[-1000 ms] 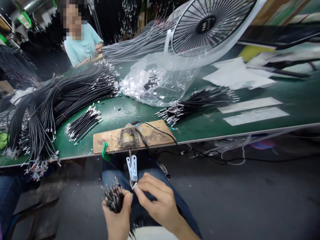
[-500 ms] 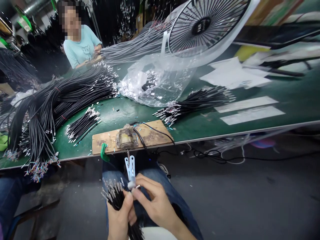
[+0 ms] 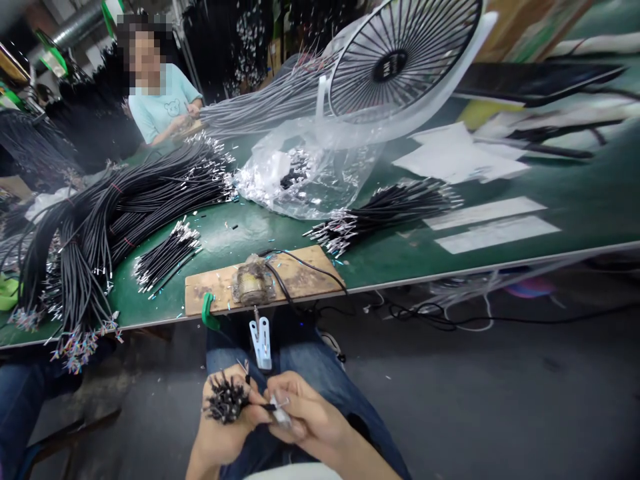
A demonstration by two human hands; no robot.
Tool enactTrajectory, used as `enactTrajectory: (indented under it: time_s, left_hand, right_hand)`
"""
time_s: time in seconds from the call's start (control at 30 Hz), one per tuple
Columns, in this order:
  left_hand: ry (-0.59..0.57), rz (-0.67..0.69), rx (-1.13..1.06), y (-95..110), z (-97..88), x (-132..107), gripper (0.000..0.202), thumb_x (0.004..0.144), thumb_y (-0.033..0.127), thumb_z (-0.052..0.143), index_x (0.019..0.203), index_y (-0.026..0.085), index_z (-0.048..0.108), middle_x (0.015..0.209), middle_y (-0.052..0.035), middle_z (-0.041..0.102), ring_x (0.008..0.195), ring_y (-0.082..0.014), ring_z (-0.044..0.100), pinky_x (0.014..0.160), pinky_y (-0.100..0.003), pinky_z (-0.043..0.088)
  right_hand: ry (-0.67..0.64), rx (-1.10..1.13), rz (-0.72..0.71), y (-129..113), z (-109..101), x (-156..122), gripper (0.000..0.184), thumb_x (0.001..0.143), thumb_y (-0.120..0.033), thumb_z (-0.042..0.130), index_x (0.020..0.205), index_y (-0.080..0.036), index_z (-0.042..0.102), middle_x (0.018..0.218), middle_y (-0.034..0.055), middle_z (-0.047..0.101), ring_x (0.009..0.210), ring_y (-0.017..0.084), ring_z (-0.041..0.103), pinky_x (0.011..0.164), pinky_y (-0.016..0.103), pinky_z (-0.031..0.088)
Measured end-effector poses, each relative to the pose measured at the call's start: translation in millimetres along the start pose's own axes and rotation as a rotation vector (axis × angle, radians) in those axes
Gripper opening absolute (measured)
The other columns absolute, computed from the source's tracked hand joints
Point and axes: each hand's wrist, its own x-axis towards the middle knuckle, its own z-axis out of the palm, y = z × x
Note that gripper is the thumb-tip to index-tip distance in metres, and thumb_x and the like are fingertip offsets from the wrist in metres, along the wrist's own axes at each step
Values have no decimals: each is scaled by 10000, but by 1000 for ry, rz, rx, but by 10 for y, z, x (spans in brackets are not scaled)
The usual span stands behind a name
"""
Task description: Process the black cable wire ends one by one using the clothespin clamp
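Observation:
My left hand (image 3: 223, 437) is closed round a bundle of short black wires (image 3: 226, 400) with bare ends pointing up, held over my lap. My right hand (image 3: 305, 420) sits just to its right, fingers pinched on a single black wire with a metal tip (image 3: 279, 408) drawn from the bundle. Above both hands a white clip (image 3: 261, 343) hangs from a device (image 3: 253, 283) mounted on a wooden board (image 3: 300, 270) clamped to the table edge by a green clamp (image 3: 209, 313).
The green table (image 3: 575, 193) carries a big heap of long black cables (image 3: 100, 213), a small pile of short wires (image 3: 167, 257), another wire pile (image 3: 390, 207), a clear plastic bag (image 3: 305, 167), papers and a white fan (image 3: 400, 60). A person in a light blue shirt (image 3: 160, 100) sits across.
Both hands have dropped away from the white clip toward my lap. The right hand now pinches one wire beside the bundle. The view has tilted slightly.

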Motion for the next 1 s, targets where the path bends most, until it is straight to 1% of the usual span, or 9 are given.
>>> enactTrajectory:
  time_s: [0.1, 0.17, 0.23, 0.33, 0.4, 0.5, 0.6, 0.73, 1.0]
  left_hand:
    - [14, 62, 83, -15, -30, 5, 229, 589, 351, 775, 562, 153, 663, 612, -32, 557, 608, -148, 540, 611, -265, 442]
    - [57, 96, 127, -36, -33, -30, 175, 620, 308, 755, 577, 162, 670, 621, -29, 567, 620, -146, 549, 628, -261, 442]
    - [121, 125, 159, -45, -30, -73, 152, 637, 294, 741, 580, 171, 670, 628, -25, 574, 627, -144, 558, 636, -255, 439]
    - [206, 158, 182, -37, -21, -107, 186, 625, 308, 745, 543, 179, 640, 579, -7, 553, 564, -129, 538, 567, -241, 421]
    - [252, 177, 183, -30, -10, -97, 207, 619, 317, 747, 522, 181, 624, 561, -3, 549, 540, -126, 526, 546, -241, 417]
    - [328, 205, 171, -40, 19, -54, 182, 625, 326, 739, 547, 186, 653, 599, -14, 580, 594, -142, 550, 611, -256, 440]
    - [384, 202, 138, -79, 71, -10, 185, 624, 351, 736, 573, 183, 677, 642, -25, 601, 655, -162, 577, 670, -271, 457]
    - [411, 160, 97, -125, 157, 24, 236, 605, 394, 745, 559, 171, 684, 661, -38, 623, 685, -181, 598, 697, -280, 475]
    - [390, 109, 62, -137, 222, 21, 308, 621, 453, 711, 554, 156, 663, 604, -47, 604, 615, -175, 581, 637, -286, 481]
  right_hand:
    - [6, -67, 53, -132, -96, 72, 543, 460, -500, 810, 393, -153, 398, 286, -91, 277, 269, 5, 173, 303, 166, 82]
    - [93, -122, 2, -272, -137, 128, 540, 438, -491, 821, 403, -150, 404, 309, -90, 307, 278, -4, 162, 308, 167, 59]
    - [163, -150, -83, -410, -125, 189, 534, 490, -505, 802, 428, -147, 411, 342, -92, 316, 303, 0, 193, 319, 163, 101]
    - [189, -280, -229, -527, -19, 288, 510, 620, -592, 698, 518, -126, 518, 454, -31, 449, 410, 51, 373, 385, 182, 262]
    - [132, -295, -271, -526, 60, 353, 517, 647, -624, 658, 584, -119, 569, 545, 2, 512, 519, 84, 452, 473, 203, 338]
    - [72, -149, -271, -456, 107, 430, 482, 621, -592, 706, 621, -125, 585, 598, 3, 524, 577, 95, 461, 552, 220, 362]
    - [58, -44, -240, -392, 82, 461, 455, 610, -558, 736, 641, -122, 611, 593, 5, 529, 555, 94, 444, 544, 225, 347]
    - [62, -27, -214, -390, 65, 445, 482, 596, -577, 736, 681, -108, 660, 571, 22, 560, 530, 97, 446, 505, 220, 308]
    - [-51, 96, -124, -320, 12, 430, 512, 654, -602, 681, 805, -113, 698, 653, 43, 604, 501, 81, 400, 487, 219, 280]
